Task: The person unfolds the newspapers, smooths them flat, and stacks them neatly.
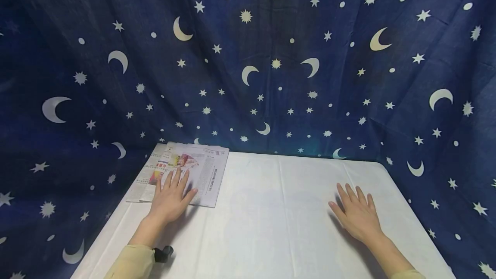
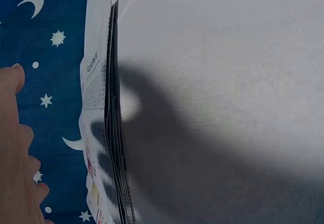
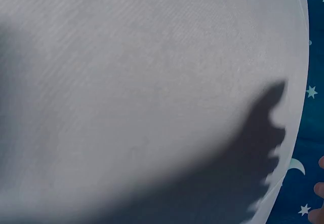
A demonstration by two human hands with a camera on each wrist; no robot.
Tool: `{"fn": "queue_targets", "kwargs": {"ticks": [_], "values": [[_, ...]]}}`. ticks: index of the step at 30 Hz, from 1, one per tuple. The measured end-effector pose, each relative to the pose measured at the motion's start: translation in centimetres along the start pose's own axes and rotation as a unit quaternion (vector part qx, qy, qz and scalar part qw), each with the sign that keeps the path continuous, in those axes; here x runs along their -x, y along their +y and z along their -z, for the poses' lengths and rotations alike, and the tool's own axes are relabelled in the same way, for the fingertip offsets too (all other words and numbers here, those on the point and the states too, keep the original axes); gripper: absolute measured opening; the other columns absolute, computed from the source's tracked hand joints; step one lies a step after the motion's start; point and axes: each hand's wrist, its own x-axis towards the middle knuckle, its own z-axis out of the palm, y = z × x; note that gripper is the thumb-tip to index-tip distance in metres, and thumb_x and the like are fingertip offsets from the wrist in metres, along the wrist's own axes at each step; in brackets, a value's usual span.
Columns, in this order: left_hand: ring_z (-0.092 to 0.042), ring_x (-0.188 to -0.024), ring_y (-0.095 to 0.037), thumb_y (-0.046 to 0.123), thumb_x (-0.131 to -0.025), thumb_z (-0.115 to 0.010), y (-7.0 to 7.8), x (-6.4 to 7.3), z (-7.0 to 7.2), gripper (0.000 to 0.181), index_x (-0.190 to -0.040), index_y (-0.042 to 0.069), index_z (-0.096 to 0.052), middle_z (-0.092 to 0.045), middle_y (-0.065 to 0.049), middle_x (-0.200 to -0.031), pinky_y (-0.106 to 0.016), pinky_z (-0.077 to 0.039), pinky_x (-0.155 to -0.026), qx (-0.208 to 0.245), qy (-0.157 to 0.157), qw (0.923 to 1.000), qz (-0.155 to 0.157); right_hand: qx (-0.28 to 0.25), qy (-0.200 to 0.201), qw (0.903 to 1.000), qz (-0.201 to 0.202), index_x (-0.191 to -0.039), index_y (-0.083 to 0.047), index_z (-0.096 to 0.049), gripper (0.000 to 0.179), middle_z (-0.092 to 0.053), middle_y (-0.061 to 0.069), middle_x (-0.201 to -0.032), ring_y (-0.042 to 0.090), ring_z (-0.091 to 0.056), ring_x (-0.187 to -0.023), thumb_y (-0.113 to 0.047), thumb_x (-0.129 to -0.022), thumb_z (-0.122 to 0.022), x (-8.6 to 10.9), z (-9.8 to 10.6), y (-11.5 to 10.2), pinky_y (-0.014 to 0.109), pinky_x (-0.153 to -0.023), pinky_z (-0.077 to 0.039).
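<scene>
- Several folded newspapers (image 1: pixel 199 175) lie stacked flat at the far left corner of the white table (image 1: pixel 255 210), their layered edge showing in the left wrist view.
- Over the table's left part, the left hand (image 1: pixel 170 199) hovers at the newspapers, casting a shadow; its fingers are straight, slightly spread, and grasp nothing.
- Over the table's right part, the right hand (image 1: pixel 357 214) is likewise flat, fingers extended, with nothing in its grasp.
- The paper should prove light and limp, firmer along folds, easy to crease or tear; loose layers may slide apart.
- A sound hold would be the edge facing the table's near side, thumb underneath, fingers flat above, catching every layer together.
</scene>
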Motion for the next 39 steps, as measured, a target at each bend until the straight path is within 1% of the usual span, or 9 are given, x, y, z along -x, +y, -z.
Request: {"fn": "queue_targets", "kwargs": {"ticks": [10,14,20,24,28,32,35,37,39], "values": [[-0.007,-0.137,-0.042,0.064,-0.091,-0.029,-0.5,-0.8,1.2,0.077,-0.148,0.012,-0.023,-0.011,-0.017,-0.153,-0.057,0.019,-0.102,0.0,0.002,1.0,-0.003,-0.008,0.002,0.9998,0.017,-0.145,-0.01,-0.03,0.075,-0.029,0.023,-0.145,0.047,-0.015,-0.134,-0.062,-0.091,-0.034,-2.0,0.4,-2.7,0.058,-0.105,0.013],[-0.007,-0.137,-0.043,0.063,-0.091,-0.031,-0.9,-1.4,1.9,0.077,-0.149,0.013,-0.019,-0.012,-0.018,-0.153,-0.062,0.012,-0.103,0.009,-0.001,1.0,0.002,-0.007,0.008,0.9994,0.033,-0.145,-0.009,-0.03,0.078,-0.03,0.022,-0.146,0.045,-0.015,-0.135,-0.064,-0.09,-0.032,-3.4,0.5,-4.9,0.06,-0.106,0.006],[-0.01,-0.135,-0.047,0.061,-0.093,-0.03,-1.5,-2.5,3.1,0.075,-0.15,0.015,-0.013,-0.013,-0.023,-0.151,-0.07,0.003,-0.099,0.066,-0.033,0.9971,0.019,-0.019,0.005,0.9981,0.059,-0.146,-0.011,-0.027,0.079,-0.03,0.017,-0.147,0.04,-0.016,-0.136,-0.066,-0.089,-0.03,-5.8,0.7,-9.3,0.059,-0.108,-0.001],[-0.009,-0.134,-0.049,0.059,-0.095,-0.024,-1.9,-3.3,3.9,0.074,-0.149,0.01,-0.013,-0.012,-0.026,-0.15,-0.071,0.001,-0.098,0.124,-0.065,0.9895,0.036,-0.03,-0.005,0.9968,0.074,-0.147,-0.013,-0.025,0.078,-0.03,0.013,-0.148,0.036,-0.017,-0.137,-0.066,-0.089,-0.031,-7.3,0.5,-12.8,0.056,-0.109,-0.004],[-0.01,-0.134,-0.049,0.055,-0.097,-0.022,-2.4,-4.0,4.9,0.073,-0.148,0.003,-0.014,-0.012,-0.026,-0.15,-0.07,0.002,-0.099,0.207,-0.091,0.9731,0.046,-0.072,-0.025,0.9941,0.077,-0.148,-0.015,-0.023,0.076,-0.029,0.009,-0.149,0.032,-0.018,-0.138,-0.062,-0.09,-0.036,-8.3,0.3,-16.5,0.052,-0.11,-0.007],[-0.007,-0.135,-0.046,0.061,-0.094,-0.019,-3.0,-4.5,5.8,0.079,-0.148,0.004,-0.009,-0.007,-0.022,-0.152,-0.067,0.0,-0.102,0.297,-0.137,0.9431,0.059,-0.138,-0.049,0.9863,0.076,-0.148,-0.015,-0.024,0.075,-0.03,0.006,-0.149,0.027,-0.021,-0.137,-0.06,-0.09,-0.041,-9.0,0.0,-19.9,0.047,-0.111,-0.014],[0.001,-0.136,-0.044,0.067,-0.09,-0.015,-3.6,-4.8,6.3,0.085,-0.149,0.006,-0.006,-0.002,-0.021,-0.152,-0.063,0.0,-0.105,0.351,-0.176,0.9156,0.085,-0.203,-0.081,0.9737,0.065,-0.148,-0.017,-0.023,0.075,-0.031,0.005,-0.148,0.024,-0.024,-0.137,-0.059,-0.089,-0.043,-9.4,-0.1,-22.4,0.045,-0.11,-0.021],[0.0,-0.136,-0.045,0.069,-0.089,-0.013,-4.1,-4.9,6.5,0.088,-0.148,0.005,-0.005,-0.003,-0.024,-0.151,-0.061,-0.003,-0.106,0.378,-0.196,0.8999,0.097,-0.248,-0.108,0.9615,0.05,-0.148,-0.019,-0.022,0.074,-0.03,0.004,-0.149,0.022,-0.025,-0.136,-0.058,-0.089,-0.044,-9.7,-0.3,-23.9,0.044,-0.109,-0.023],[-0.006,-0.135,-0.047,0.069,-0.089,-0.013,-4.5,-5.0,6.6,0.089,-0.148,0.003,-0.004,-0.004,-0.028,-0.15,-0.06,-0.007,-0.106,0.394,-0.209,0.8886,0.105,-0.29,-0.132,0.9474,0.032,-0.148,-0.02,-0.022,0.074,-0.031,0.004,-0.148,0.022,-0.027,-0.136,-0.057,-0.089,-0.046,-10.0,-0.6,-25.3,0.044,-0.108,-0.025]]}}
